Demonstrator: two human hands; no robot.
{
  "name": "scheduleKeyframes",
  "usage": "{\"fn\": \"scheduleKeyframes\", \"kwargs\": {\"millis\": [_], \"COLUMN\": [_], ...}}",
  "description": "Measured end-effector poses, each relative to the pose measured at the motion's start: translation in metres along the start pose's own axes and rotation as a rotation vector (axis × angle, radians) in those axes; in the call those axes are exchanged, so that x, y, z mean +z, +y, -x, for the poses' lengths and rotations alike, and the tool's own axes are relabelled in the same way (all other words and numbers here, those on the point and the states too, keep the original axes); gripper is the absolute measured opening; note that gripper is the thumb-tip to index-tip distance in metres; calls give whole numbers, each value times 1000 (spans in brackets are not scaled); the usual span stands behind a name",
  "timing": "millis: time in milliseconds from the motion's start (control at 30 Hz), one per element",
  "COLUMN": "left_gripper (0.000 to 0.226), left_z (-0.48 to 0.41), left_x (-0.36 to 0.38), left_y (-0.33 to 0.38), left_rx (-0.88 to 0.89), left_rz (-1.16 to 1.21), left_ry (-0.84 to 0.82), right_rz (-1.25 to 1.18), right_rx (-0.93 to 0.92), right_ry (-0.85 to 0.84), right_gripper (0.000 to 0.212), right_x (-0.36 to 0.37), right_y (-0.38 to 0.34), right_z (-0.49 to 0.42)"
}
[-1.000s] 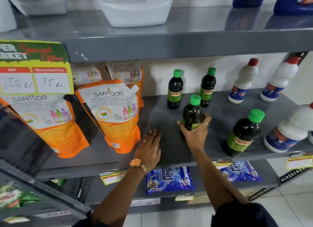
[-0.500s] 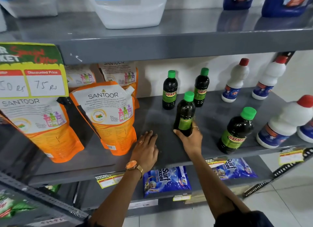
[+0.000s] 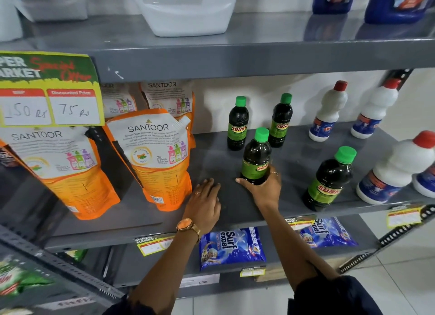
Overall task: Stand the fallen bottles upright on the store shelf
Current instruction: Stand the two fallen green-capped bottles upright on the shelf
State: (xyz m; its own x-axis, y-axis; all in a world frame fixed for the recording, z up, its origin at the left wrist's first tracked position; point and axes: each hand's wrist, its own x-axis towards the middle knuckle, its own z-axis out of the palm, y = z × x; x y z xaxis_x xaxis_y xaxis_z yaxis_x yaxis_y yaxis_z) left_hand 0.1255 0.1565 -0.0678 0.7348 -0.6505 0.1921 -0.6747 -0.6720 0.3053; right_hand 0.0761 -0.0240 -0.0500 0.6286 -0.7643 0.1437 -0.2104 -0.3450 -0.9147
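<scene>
right hand [image 3: 263,187] gripping upright dark bottle [image 3: 256,157], left hand [image 3: 204,204] flat on shelf [image 3: 235,211]

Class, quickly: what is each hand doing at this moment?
Left hand: open, flat on the shelf, holding nothing.
Right hand: closed around the base of a green-capped dark bottle.

One head-worn wide-angle view, looked forward and down from close in front of the grey middle shelf [image 3: 235,211], upper shelf edge crossing the top of the frame, lower shelf and floor at the bottom, forearms entering from the lower edge.
</scene>
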Motion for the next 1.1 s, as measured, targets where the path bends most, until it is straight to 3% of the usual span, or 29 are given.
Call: {"fn": "scheduleKeyframes", "kwargs": {"millis": [133, 300, 600, 900, 1100], "left_gripper": [54, 55, 54, 62, 49], "left_z": [1, 1, 0, -1, -2], "left_x": [-1, -1, 1, 3, 6], "left_y": [0, 0, -3, -6, -8], "left_rx": [-3, 1, -12, 15, -5], "left_rz": [15, 17, 31, -2, 9], "left_ry": [4, 16, 4, -6, -21], "right_rz": [57, -25, 25, 100, 78], "right_rx": [-2, -35, -9, -37, -58], "right_ry": [-24, -65, -3, -56, -60], "right_gripper": [96, 68, 94, 68, 67], "right_x": [2, -4, 3, -14, -42], "right_y": [-5, -2, -4, 2, 12], "right_z": [3, 2, 2, 19, 71]}}
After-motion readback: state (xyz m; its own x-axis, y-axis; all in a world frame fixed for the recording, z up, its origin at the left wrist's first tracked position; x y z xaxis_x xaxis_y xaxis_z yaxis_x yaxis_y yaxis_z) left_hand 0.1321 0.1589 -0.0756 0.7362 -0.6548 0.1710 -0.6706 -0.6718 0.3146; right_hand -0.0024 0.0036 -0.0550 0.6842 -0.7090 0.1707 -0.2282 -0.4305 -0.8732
